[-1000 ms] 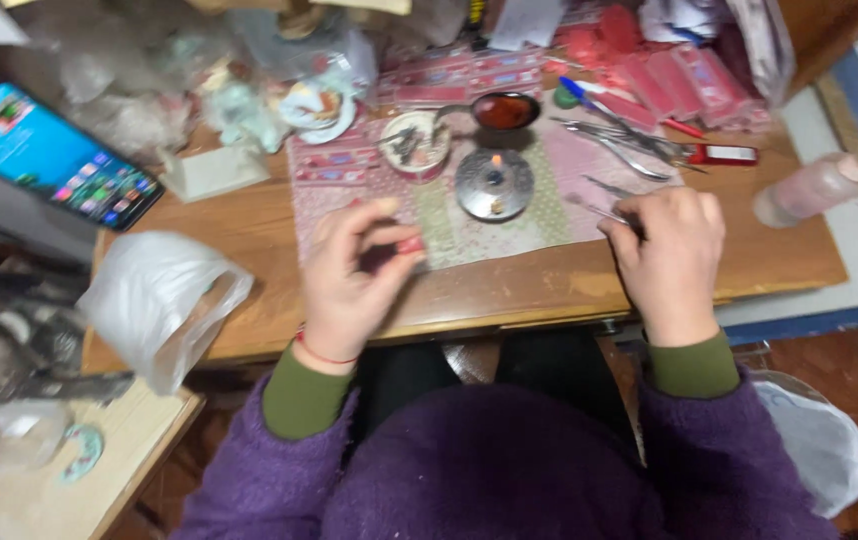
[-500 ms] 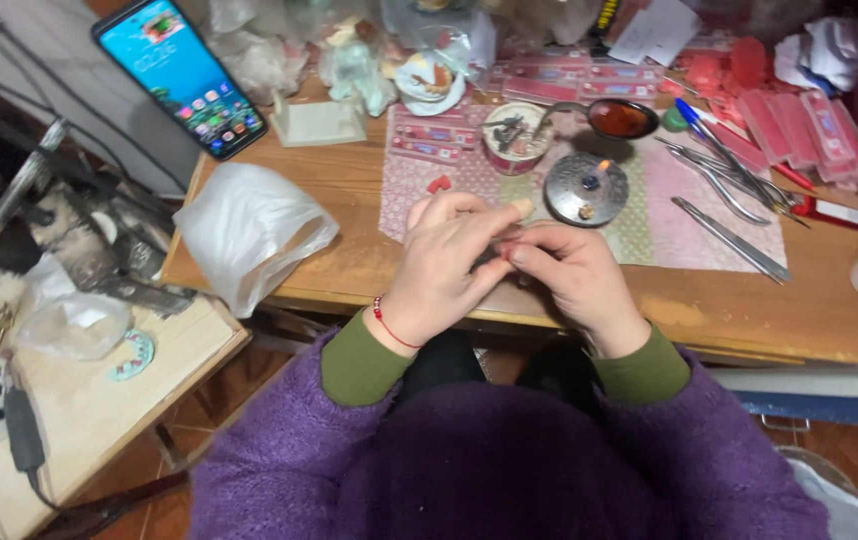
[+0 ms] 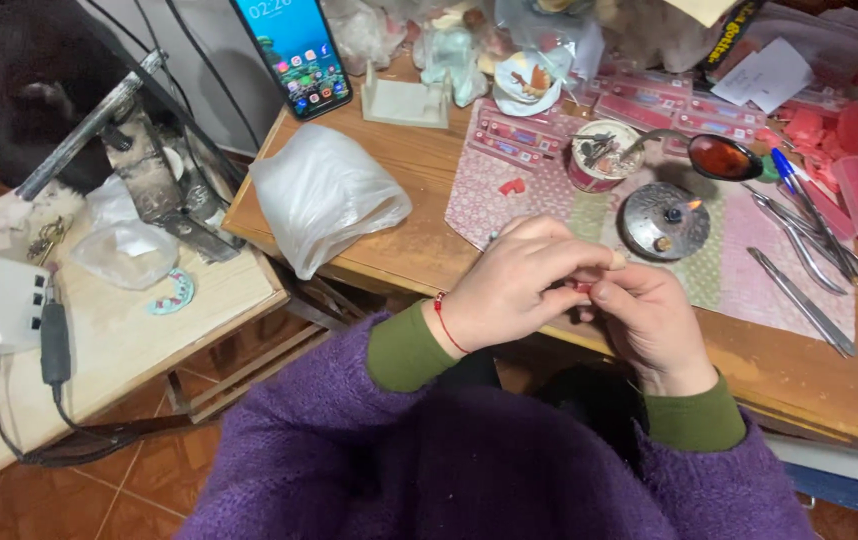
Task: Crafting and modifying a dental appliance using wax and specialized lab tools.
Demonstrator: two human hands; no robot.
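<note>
A tiny red piece (image 3: 582,288) is pinched between the fingertips of both hands at the near edge of the wooden table (image 3: 419,215), over the pink patterned mat (image 3: 509,165). The left hand (image 3: 519,285) is closed around it from nine o'clock, the right hand (image 3: 649,320) curled against it from three o'clock. The piece is judged to be mid-handling — nothing looks finished. At twelve o'clock a round metal burner (image 3: 664,220) shows a small flame; beyond, a small pot (image 3: 599,155) holds metal bits, its contents otherwise unclear. A dark red spoon-shaped dish (image 3: 724,157) sits at one o'clock.

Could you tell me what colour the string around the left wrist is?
Red; the string shows clearly in the head view.
</note>
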